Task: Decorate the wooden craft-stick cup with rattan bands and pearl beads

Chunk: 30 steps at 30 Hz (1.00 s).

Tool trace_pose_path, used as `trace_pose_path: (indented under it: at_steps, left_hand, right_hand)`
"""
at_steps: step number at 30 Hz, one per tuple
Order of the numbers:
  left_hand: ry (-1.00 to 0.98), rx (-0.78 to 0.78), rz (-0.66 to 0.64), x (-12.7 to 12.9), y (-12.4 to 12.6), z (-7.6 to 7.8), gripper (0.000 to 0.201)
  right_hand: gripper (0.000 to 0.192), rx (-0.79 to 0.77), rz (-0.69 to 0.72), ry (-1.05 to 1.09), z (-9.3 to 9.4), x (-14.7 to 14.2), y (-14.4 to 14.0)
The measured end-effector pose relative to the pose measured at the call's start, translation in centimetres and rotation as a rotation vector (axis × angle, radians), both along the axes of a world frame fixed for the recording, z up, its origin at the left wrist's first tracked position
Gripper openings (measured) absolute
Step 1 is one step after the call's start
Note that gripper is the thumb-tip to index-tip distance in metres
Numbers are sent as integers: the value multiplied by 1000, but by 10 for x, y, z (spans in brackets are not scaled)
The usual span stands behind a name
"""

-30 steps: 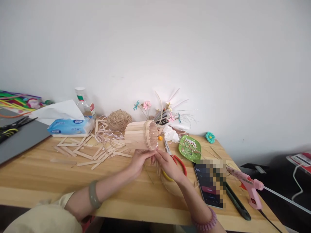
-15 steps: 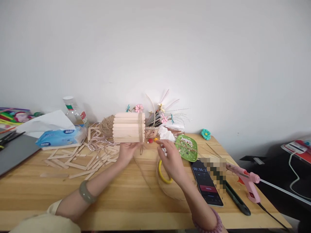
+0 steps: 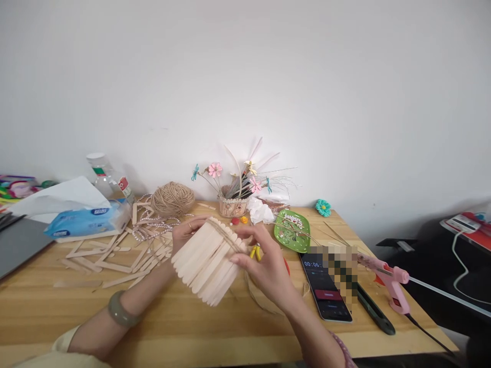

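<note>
A cylinder of pale wooden craft sticks (image 3: 205,261), wrapped near one end with jute twine, is tilted over the wooden table (image 3: 192,327). My left hand (image 3: 186,231) grips it from behind at its upper left. My right hand (image 3: 264,263) presses its fingers on the right side by the twine band. Yellow-handled pliers (image 3: 256,251) lie just behind my right hand, partly hidden.
Loose craft sticks (image 3: 115,253) and a pearl string lie left. A twine ball (image 3: 172,198), tissue pack (image 3: 86,221), bottle (image 3: 103,173) and flower pot (image 3: 232,204) stand at the back. A green dish (image 3: 293,232), phone (image 3: 325,289) and pink glue gun (image 3: 391,283) lie right.
The stick cylinder came down from in front of the twine ball toward me and tilted. My right hand moved from the table onto its twine-wrapped end.
</note>
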<state>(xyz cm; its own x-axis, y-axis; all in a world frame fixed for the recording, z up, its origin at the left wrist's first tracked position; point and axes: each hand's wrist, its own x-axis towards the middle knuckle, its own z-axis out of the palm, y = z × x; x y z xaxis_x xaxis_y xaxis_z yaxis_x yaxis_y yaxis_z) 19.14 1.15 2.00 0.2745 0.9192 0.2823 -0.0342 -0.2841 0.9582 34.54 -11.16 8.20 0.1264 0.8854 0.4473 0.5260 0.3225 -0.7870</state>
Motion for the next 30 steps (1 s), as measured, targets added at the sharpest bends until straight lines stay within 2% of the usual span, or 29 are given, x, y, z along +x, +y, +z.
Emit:
trace_pose_path:
  at_steps: [4, 10, 15, 20, 23, 27, 30]
  left_hand:
    - [-59, 125, 42, 1, -2, 0, 11]
    - [-101, 261, 34, 3, 5, -6, 10]
    - [-79, 362, 45, 3, 8, -7, 11]
    - [-35, 484, 102, 4, 4, -6, 10]
    - [4, 566, 123, 5, 2, -8, 13]
    - [40, 643, 159, 7, 0, -10, 15]
    - [56, 681, 196, 8, -1, -9, 15]
  right_hand:
    - [21, 7, 108, -5, -6, 6, -4]
    - [17, 176, 229, -61, -13, 10, -5]
    - [24, 94, 266, -38, -13, 19, -5]
    - [17, -25, 194, -41, -12, 20, -9]
    - [29, 5, 110, -46, -13, 12, -9]
    - [13, 23, 51, 66, -19, 5, -4]
    - [11, 19, 40, 145, -24, 6, -1]
